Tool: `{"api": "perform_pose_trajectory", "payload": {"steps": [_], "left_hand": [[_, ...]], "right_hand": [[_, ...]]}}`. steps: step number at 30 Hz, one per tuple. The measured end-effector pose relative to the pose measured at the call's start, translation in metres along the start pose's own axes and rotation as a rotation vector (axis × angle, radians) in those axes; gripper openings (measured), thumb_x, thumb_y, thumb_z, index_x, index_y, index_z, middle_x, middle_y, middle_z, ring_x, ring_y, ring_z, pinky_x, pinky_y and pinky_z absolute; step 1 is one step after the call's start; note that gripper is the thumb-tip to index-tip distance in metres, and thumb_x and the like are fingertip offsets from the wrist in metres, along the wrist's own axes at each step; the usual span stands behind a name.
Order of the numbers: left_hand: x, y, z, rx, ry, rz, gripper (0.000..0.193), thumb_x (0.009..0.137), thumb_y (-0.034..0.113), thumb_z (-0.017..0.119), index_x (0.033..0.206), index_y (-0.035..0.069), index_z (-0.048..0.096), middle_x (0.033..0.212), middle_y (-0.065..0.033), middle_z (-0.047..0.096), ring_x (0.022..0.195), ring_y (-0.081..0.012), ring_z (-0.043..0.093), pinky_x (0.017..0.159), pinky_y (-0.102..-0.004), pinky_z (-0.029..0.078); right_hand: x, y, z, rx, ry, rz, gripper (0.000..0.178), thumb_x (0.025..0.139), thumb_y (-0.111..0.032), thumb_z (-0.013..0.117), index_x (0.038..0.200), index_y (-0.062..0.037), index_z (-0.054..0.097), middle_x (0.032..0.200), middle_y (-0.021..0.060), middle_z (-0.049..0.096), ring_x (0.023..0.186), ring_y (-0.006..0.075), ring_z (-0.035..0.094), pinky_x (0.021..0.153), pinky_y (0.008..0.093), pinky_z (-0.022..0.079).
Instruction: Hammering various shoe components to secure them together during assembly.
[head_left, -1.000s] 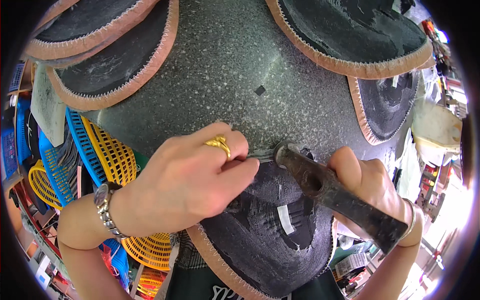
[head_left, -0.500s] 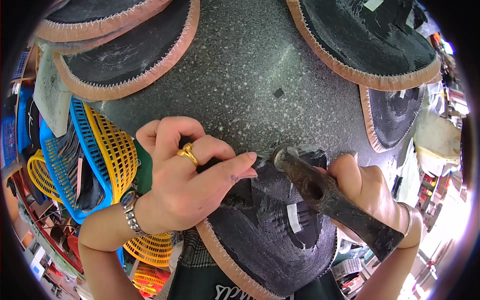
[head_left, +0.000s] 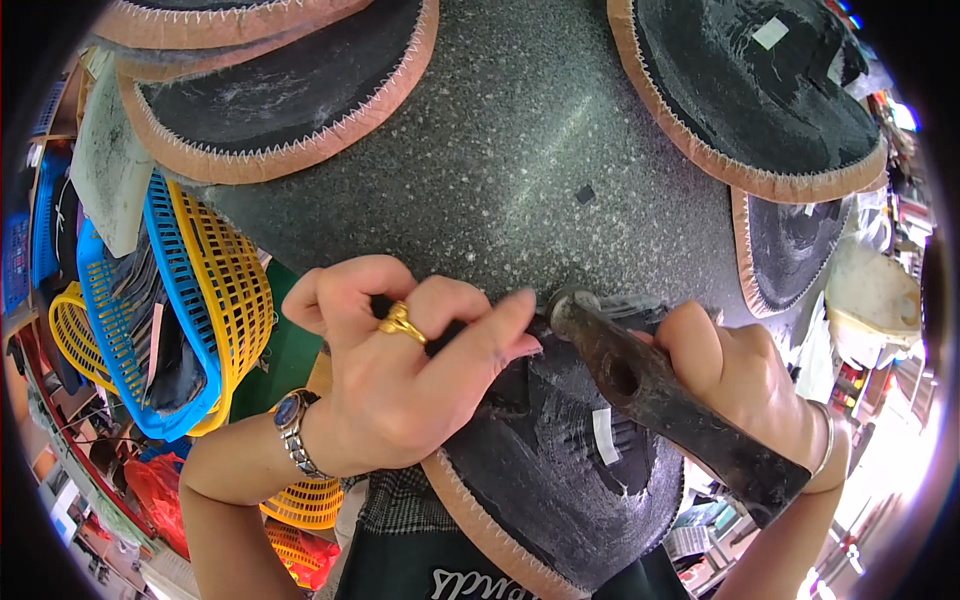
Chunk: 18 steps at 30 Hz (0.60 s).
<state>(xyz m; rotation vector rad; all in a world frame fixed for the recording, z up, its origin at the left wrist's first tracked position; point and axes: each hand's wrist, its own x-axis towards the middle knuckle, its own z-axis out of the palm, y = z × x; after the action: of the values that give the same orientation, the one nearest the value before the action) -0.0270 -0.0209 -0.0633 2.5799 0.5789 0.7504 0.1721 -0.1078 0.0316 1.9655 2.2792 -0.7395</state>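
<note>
In front of me lies a black, curved stitched piece (head_left: 540, 480) that looks like a shoe upper, with a tan edge sewn in white zigzag and a small white tag. My left hand (head_left: 400, 360), wearing a gold ring, pinches its far edge between thumb and forefinger. A dark metal hammer (head_left: 680, 410) is in my right hand (head_left: 735, 370), whose fingers curl around the handle, mostly hidden behind the head. The round hammer face rests on or just above the piece's far edge, right beside my left fingertips; I cannot tell if they touch.
The speckled grey work surface (head_left: 500, 180) bears a small dark square scrap (head_left: 585, 195). Similar tan-edged pieces lie at far left (head_left: 270, 110) and far right (head_left: 760, 90). Blue (head_left: 165, 290) and yellow (head_left: 235, 310) plastic baskets stand at the left, the blue one holding dark stacked pieces.
The whole view has shifted slightly, so surroundings appear a little right and lower. Both hands keep their grips, and the hammer face stays beside the left fingertips.
</note>
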Motion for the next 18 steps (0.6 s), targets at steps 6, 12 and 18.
{"api": "perform_pose_trajectory", "payload": {"steps": [6,12,18], "left_hand": [[-0.008,0.002,0.011,-0.071,0.084,-0.092,0.036,0.057,0.016,0.082,0.091,0.019,0.072,0.079,0.0091,0.054,0.082,-0.0211,0.037,0.075,-0.0330,0.028],[-0.014,0.002,0.012,0.030,0.116,-0.015,0.028,0.061,0.017,0.071,0.089,0.018,0.069,0.086,0.0115,0.055,0.080,-0.0176,0.042,0.072,-0.0417,0.021],[-0.012,0.001,0.010,0.054,0.078,0.017,0.035,0.059,0.019,0.074,0.094,0.018,0.070,0.085,0.0107,0.053,0.080,-0.0188,0.039,0.074,-0.0390,0.023]], "right_hand": [[0.002,0.004,0.005,0.188,0.067,0.034,0.017,0.079,-0.002,0.062,0.081,-0.0021,0.046,0.055,0.0109,0.049,0.044,0.0294,0.054,0.041,0.0363,0.041],[0.006,0.000,-0.001,-0.035,0.032,-0.042,0.020,0.075,-0.011,0.060,0.082,-0.0031,0.043,0.057,0.0059,0.044,0.041,0.0228,0.052,0.036,0.0337,0.042],[0.015,-0.002,-0.011,-0.100,-0.086,-0.004,0.024,0.073,-0.013,0.067,0.080,-0.0030,0.046,0.059,0.0095,0.048,0.050,0.0273,0.058,0.046,0.0360,0.046]]}}
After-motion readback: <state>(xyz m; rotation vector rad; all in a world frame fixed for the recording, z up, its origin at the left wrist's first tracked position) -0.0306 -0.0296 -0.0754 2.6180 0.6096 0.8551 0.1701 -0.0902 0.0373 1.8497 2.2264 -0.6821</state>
